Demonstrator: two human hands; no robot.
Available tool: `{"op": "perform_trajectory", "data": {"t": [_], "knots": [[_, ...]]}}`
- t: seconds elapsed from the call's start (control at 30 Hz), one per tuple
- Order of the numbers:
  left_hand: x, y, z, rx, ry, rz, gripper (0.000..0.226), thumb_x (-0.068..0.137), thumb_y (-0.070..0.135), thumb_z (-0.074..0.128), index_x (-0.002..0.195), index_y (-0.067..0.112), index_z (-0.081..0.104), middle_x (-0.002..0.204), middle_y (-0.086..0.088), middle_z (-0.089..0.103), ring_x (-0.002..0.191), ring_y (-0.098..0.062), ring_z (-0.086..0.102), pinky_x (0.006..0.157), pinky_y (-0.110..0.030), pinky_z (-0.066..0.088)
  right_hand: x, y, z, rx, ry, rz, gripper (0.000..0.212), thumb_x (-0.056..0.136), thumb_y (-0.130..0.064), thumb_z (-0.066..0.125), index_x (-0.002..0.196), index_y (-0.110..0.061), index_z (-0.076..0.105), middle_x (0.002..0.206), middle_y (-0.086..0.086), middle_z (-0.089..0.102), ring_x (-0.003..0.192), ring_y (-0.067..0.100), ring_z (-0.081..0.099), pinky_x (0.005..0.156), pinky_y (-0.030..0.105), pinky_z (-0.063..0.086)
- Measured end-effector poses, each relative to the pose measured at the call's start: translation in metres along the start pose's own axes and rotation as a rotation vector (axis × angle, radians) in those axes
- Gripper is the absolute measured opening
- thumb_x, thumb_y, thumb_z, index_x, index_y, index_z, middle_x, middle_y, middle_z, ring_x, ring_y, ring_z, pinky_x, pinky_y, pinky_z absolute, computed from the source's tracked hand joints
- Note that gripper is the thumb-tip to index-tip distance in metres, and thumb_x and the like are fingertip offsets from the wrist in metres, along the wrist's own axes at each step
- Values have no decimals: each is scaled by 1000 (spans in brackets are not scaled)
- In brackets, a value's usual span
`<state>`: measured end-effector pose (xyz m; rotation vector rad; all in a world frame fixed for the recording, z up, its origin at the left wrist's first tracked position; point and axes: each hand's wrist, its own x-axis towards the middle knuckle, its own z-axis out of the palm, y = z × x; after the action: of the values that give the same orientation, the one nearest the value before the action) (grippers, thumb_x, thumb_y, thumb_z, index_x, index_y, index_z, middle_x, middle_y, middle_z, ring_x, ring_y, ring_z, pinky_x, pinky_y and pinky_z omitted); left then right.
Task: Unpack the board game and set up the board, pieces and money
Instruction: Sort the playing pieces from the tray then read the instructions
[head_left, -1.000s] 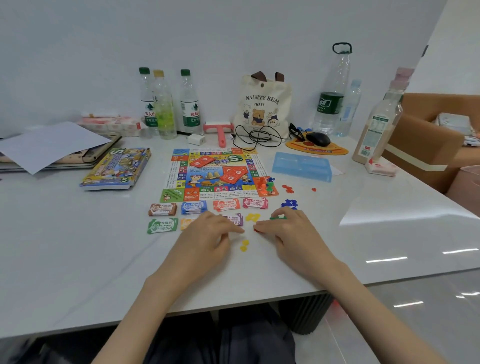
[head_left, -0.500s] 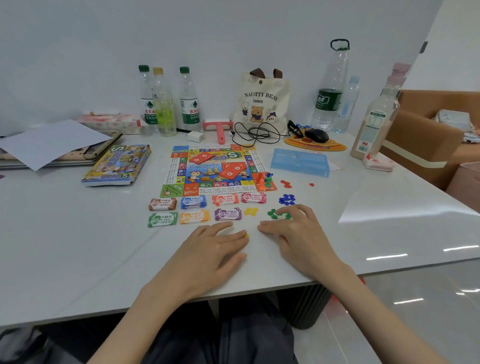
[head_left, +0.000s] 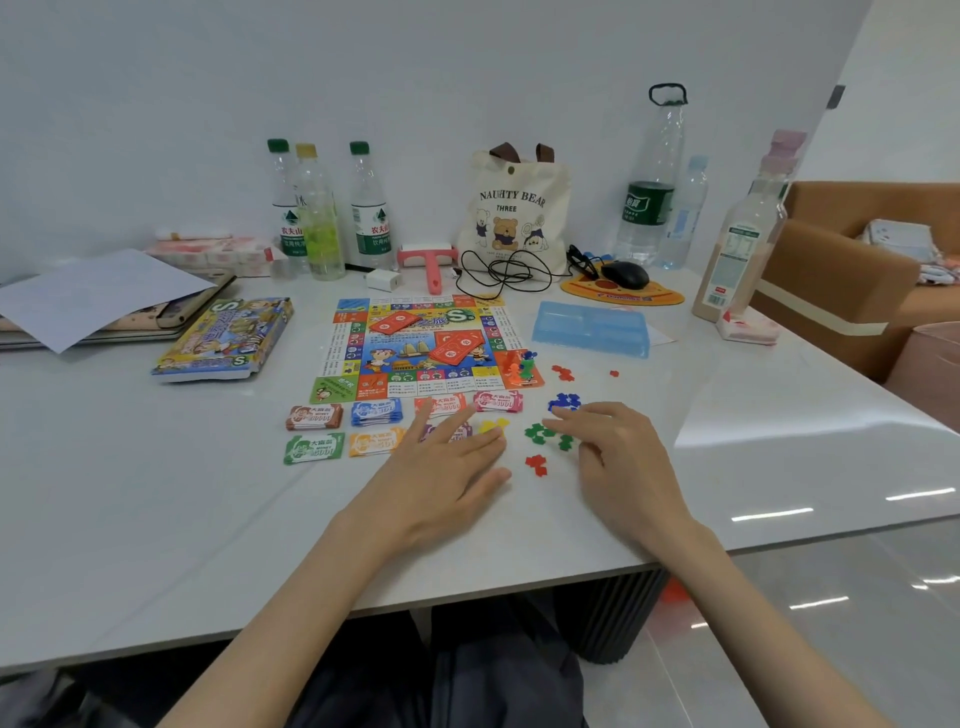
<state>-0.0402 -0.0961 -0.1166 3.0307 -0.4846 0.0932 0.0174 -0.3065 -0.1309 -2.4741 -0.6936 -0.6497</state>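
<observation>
Where the board (head_left: 415, 343) lies: centre of the table (head_left: 156, 519), money stacks (head_left: 314, 415) just near of it.
Left hand (head_left: 441, 467): flat, fingers straight, over one money stack.
Right hand (head_left: 623, 457): fingers bent, touching green pieces (head_left: 535, 432) right of the money; grip unclear.

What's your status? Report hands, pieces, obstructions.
Left hand open, flat at the money stacks. Right hand open, touching green pieces. Board laid out. Red pieces loose between hands.
</observation>
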Motion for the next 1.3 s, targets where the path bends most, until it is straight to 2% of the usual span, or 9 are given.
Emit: {"op": "perform_trajectory", "data": {"t": [0.07,0.17,0.37,0.47,0.57,0.63,0.8,1.03,1.3], "knots": [[3,0,0,-10,66,10,69,92,59,-1,151,33,22,157,21,17,145,-1,-11,116,-36,-20,6,4,-5,54,-13,55,48,83,8,46,114,-19,72,121,-5,67,114,20,56,101,30,40],[7,0,-1,-5,120,-31,81,84,62,-8,152,30,21,157,17,19,146,0,-6,116,-31,-19,18,12,-9,99,-57,169,50,88,7,42,123,-19,66,133,-5,59,126,17,48,105,22,31],[15,5,-2,34,24,-114,72,94,62,6,154,23,17,160,10,12,146,-3,-10,116,-34,-19,54,37,3,72,-174,324,51,96,-1,37,141,-22,47,149,-3,44,139,17,35,114,29,24],[20,5,1,18,-4,-119,73,94,63,5,153,23,17,160,10,14,146,-2,-10,118,-35,-17,68,41,7,59,-267,314,49,99,-6,34,144,-22,42,150,-3,42,140,18,33,114,29,23],[22,4,4,-4,-18,-114,73,94,63,1,153,24,18,160,10,14,145,-1,-10,118,-35,-15,79,41,8,5,-431,253,46,104,-15,26,148,-22,35,155,-3,32,145,23,23,117,31,14],[22,3,5,-25,2,-103,80,86,61,-7,153,26,19,159,12,16,145,0,-10,118,-34,-16,87,46,12,-14,-517,244,46,106,-21,20,151,-22,29,158,-5,25,147,20,16,118,31,7],[20,6,1,-90,38,-63,91,75,59,-16,153,27,17,159,14,12,137,7,-17,116,-30,-20,96,58,22,-79,-667,216,49,105,-27,16,154,-24,17,161,-6,13,149,21,6,122,37,3],[21,6,-3,-122,85,-55,93,70,57,-15,153,27,13,159,16,8,136,9,-18,115,-28,-21,83,59,10,-203,-654,140,52,104,-29,17,155,-19,12,161,-3,10,149,14,6,117,27,-5],[20,9,2,-171,114,-44,89,73,55,-12,153,27,14,159,16,10,136,10,-15,111,-21,-24,61,52,-14,-248,-637,171,50,105,-29,18,154,-18,18,161,-2,15,149,18,6,116,24,0]]}}
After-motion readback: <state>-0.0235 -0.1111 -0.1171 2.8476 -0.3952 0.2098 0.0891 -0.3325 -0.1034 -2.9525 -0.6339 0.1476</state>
